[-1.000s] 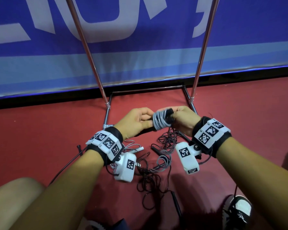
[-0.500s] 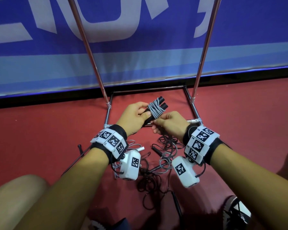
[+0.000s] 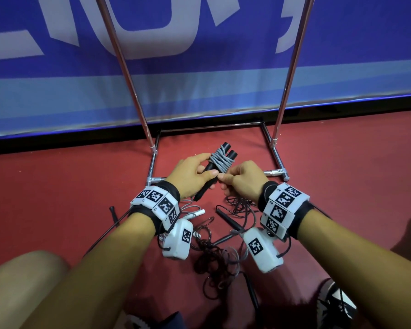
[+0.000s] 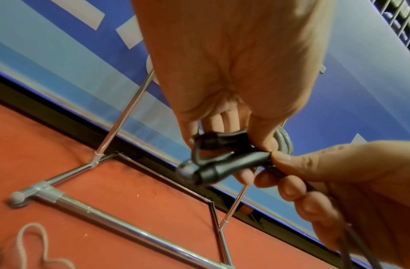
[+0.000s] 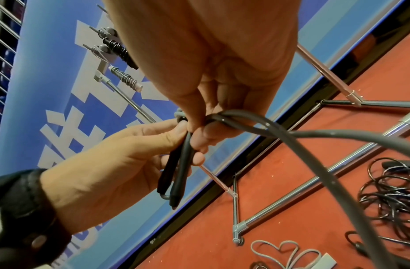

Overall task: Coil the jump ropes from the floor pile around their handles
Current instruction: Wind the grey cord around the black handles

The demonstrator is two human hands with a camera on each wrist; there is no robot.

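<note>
Two black handles [image 3: 210, 166] are held side by side and point away from me, with grey rope [image 3: 220, 160] coiled round their middle. My left hand [image 3: 199, 170] grips the handles below the coil. My right hand [image 3: 227, 180] pinches the loose grey rope beside the handles. In the left wrist view the handle ends [image 4: 222, 163] stick out of my left hand [image 4: 222, 72], and my right hand's fingers [image 4: 291, 189] touch them. In the right wrist view the loose grey rope [image 5: 314, 154] runs from my right hand [image 5: 199, 131] toward the camera. A pile of tangled ropes [image 3: 223, 252] lies on the red floor beneath my wrists.
A metal rack's base bars [image 3: 274, 172] and two uprights [image 3: 128, 72] stand just beyond my hands, before a blue banner wall. Coiled ropes [image 5: 118, 49] hang on the rack's hooks. A grey rope with a white handle [image 5: 289, 254] lies on the floor. A shoe [image 3: 335, 305] is at bottom right.
The handle bundle has swung from lying sideways to pointing away from me. My right hand left the bundle's right end and now pinches the rope below the coil.
</note>
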